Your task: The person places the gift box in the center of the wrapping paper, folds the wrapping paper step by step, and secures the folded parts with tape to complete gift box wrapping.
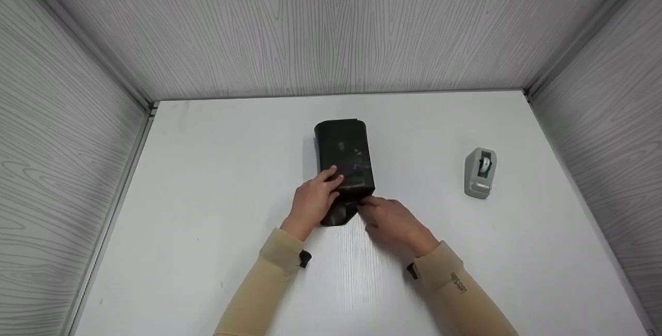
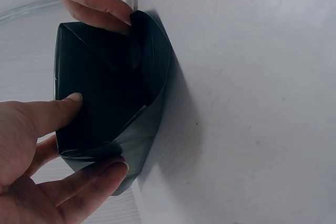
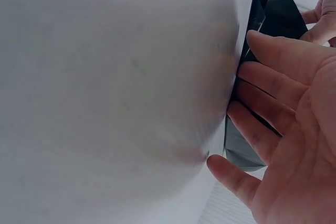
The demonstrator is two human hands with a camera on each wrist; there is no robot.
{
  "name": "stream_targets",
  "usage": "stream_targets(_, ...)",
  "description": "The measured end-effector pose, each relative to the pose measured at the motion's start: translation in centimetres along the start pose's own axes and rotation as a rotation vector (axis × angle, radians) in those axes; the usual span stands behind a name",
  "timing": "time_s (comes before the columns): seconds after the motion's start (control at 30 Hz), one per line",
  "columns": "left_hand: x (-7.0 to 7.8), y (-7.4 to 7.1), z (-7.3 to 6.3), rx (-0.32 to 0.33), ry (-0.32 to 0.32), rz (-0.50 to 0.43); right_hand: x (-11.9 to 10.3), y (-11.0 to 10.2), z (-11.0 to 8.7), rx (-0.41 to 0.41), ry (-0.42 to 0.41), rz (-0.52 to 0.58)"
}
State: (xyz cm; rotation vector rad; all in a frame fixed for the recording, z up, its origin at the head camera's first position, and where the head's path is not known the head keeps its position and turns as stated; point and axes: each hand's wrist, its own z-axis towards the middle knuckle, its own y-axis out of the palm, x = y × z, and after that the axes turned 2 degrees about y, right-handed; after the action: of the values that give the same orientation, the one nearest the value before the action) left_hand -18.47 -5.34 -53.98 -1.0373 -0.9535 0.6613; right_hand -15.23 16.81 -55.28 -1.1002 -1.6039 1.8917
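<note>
A box-shaped package in black paper (image 1: pixel 343 152) lies lengthwise on the white table, its near end facing me. At that end the paper stands out as a loose flap (image 2: pixel 152 51), curving down toward the tabletop. My left hand (image 1: pixel 312 199) grips the package's near left corner, thumb on the end face and fingers over the top and side. At the near right corner is my right hand (image 1: pixel 390 219). Its fingers (image 3: pixel 273 87) reach out fairly straight against the paper, with the fingertips beside the flap in the left wrist view.
A grey tape dispenser (image 1: pixel 480 173) with a roll in it stands on the table (image 1: pixel 222 170) to the right of the package. Wood-grain panels (image 1: pixel 331 31) close off the back and both sides of the table.
</note>
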Motion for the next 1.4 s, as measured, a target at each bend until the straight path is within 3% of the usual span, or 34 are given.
stream_targets(0.3,0.0,0.0,0.0,0.011,-0.001,0.002,-1.9,0.2,-0.7,-0.038,0.015,-0.165)
stream_targets(0.6,0.1,-0.1,-0.1,0.022,0.011,0.0,-5.3,0.6,-2.2,-0.102,-0.118,-0.149)
stream_targets(0.7,0.2,-0.2,-0.1,0.012,0.004,0.004,-5.7,0.5,-2.2,-0.159,-0.13,-0.084)
stream_targets(0.83,0.2,-0.1,-0.1,0.007,0.0,0.011,-5.1,0.4,-1.9,-0.16,-0.143,0.08)
stream_targets(0.93,0.2,-0.1,-0.1,0.016,0.001,0.004,-4.3,0.2,-1.6,-0.092,-0.143,0.143)
stream_targets(1.17,0.2,-0.1,-0.2,0.02,0.008,-0.002,-2.4,0.0,-1.3,-0.002,-0.044,-0.005)
stream_targets(1.4,0.2,0.0,-0.1,0.014,0.003,-0.02,-1.3,-0.2,-0.9,-0.059,0.037,-0.038)
